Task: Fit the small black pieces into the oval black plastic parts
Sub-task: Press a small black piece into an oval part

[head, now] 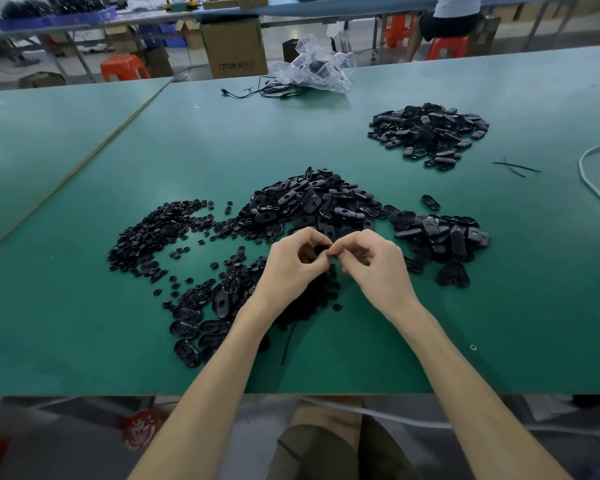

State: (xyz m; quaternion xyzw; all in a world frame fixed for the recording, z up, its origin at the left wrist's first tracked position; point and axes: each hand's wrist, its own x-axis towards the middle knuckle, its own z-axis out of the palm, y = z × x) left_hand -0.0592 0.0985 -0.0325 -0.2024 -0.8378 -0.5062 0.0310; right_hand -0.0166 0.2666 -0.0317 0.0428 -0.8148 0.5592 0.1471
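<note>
My left hand [291, 263] and my right hand [374, 263] meet fingertip to fingertip over the green table [326, 358]. Between them sits a black part [323, 250], mostly hidden by the curled fingers of both hands, so I cannot tell whether it is an oval part or a small piece. A spread of small black pieces [156, 233] lies to the left. A big heap of oval black parts [312, 202] lies just beyond my hands. More oval parts [201, 327] lie near my left forearm.
Another heap of oval parts [440, 237] lies right of my hands, and a separate pile [430, 133] sits at the far right. A clear plastic bag [312, 67] and black cables lie at the far edge. A white cable [593, 181] runs along the right side.
</note>
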